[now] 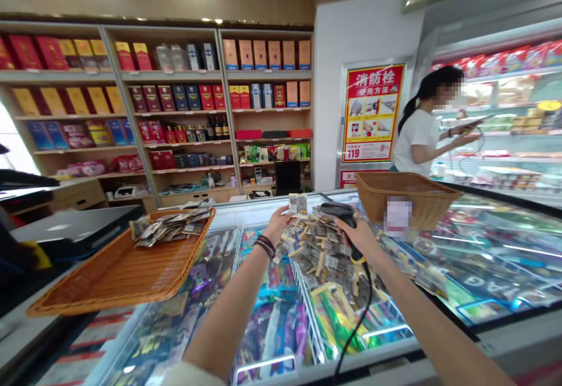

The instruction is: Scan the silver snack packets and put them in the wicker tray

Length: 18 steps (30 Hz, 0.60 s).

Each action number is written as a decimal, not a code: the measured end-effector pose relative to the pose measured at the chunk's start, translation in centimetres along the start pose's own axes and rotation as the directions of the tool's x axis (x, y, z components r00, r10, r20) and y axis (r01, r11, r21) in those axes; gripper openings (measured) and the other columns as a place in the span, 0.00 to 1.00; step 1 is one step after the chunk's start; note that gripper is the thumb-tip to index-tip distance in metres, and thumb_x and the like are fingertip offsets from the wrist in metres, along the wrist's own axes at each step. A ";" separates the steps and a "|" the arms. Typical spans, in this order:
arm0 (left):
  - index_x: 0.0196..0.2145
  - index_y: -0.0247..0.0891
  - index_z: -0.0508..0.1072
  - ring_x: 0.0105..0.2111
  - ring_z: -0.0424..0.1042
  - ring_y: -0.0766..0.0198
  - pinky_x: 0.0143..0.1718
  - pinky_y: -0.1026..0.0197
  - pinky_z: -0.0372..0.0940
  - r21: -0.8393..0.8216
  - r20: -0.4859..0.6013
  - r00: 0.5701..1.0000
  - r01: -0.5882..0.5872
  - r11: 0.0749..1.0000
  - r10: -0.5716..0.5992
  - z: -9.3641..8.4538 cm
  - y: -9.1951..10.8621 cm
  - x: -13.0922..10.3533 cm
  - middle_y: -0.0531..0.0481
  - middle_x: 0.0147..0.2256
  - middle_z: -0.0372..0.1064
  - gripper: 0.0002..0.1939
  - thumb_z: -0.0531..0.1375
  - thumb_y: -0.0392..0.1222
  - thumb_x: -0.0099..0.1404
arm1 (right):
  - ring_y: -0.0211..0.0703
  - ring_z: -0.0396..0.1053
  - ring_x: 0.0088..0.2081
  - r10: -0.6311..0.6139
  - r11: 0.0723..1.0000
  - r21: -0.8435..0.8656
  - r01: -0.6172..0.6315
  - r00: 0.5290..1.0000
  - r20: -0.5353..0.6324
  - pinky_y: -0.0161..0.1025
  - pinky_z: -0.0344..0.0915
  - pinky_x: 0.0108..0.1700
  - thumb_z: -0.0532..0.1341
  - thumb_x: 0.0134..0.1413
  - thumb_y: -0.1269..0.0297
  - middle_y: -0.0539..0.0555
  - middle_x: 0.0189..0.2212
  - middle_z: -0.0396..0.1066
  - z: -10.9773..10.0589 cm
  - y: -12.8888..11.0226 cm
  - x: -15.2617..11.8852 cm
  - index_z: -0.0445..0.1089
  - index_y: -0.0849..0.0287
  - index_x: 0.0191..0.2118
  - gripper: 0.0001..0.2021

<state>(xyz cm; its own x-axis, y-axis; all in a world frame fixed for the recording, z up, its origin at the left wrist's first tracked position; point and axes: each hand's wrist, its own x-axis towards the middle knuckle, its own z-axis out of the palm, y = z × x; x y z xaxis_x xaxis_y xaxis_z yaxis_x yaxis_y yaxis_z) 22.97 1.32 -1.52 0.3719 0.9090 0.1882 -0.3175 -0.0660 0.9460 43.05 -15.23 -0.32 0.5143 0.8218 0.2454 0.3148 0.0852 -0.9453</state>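
Note:
My left hand (280, 222), with beaded bracelets on its wrist, is closed on a small clear packet (298, 202) held upright by its edge. A black handheld barcode scanner (339, 211) sits in the grip of my right hand (357, 235), its head turned left toward the packet. From its handle a black cable (367, 301) hangs down to the front. Below both hands a heap of similar small packets (322, 254) with pale strips is spread over the glass top of the freezer (222, 310). More packets (173, 226) lie in the orange wicker tray (118, 272) at the left.
A brown wicker basket (406, 198) with a label stands right of the heap. Behind it, a person in a white shirt (417, 134) holds a tablet-like device near refrigerated shelves. Shelves of boxed goods (180, 99) line the back wall. A dark flat-topped device (79, 228) stands at the left.

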 end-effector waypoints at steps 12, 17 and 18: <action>0.48 0.37 0.80 0.36 0.76 0.63 0.41 0.61 0.72 0.349 -0.120 0.974 -0.142 0.926 0.194 5.3 -2.4 0.1 0.41 0.49 0.74 0.20 0.65 0.29 0.57 | 0.40 0.61 0.12 -0.007 0.999 -0.047 0.001 0.991 -0.133 0.37 0.55 0.15 0.67 0.47 0.44 0.49 0.13 0.66 -5.4 1.5 -2.0 0.63 0.53 0.23 0.20; 0.41 0.37 0.81 0.40 0.75 0.61 0.48 0.58 0.72 0.528 -0.178 0.929 -0.187 0.829 0.323 -2.6 -0.6 -1.7 0.43 0.45 0.76 0.16 0.62 0.27 0.56 | 0.39 0.62 0.12 -0.047 0.996 -0.077 0.040 0.995 -0.091 0.36 0.58 0.17 0.66 0.49 0.44 0.48 0.13 0.66 -1.3 1.1 -2.0 0.63 0.53 0.24 0.19; 0.40 0.38 0.81 0.39 0.75 0.61 0.48 0.58 0.72 0.559 -0.194 0.924 -0.173 0.811 0.331 -4.5 -0.1 -2.3 0.44 0.44 0.76 0.16 0.61 0.27 0.56 | 0.39 0.62 0.12 -0.054 0.998 -0.044 0.052 0.996 -0.067 0.36 0.57 0.16 0.66 0.49 0.44 0.49 0.15 0.68 -0.1 0.8 -2.1 0.63 0.53 0.25 0.20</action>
<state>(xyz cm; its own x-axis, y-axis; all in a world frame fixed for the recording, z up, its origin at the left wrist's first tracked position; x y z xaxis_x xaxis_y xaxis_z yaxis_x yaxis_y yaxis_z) 18.26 1.12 -3.25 0.0696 0.8975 0.4355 0.1660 -0.4409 0.8821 42.28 -16.94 -1.53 0.5487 0.7764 0.3102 0.3756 0.1026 -0.9211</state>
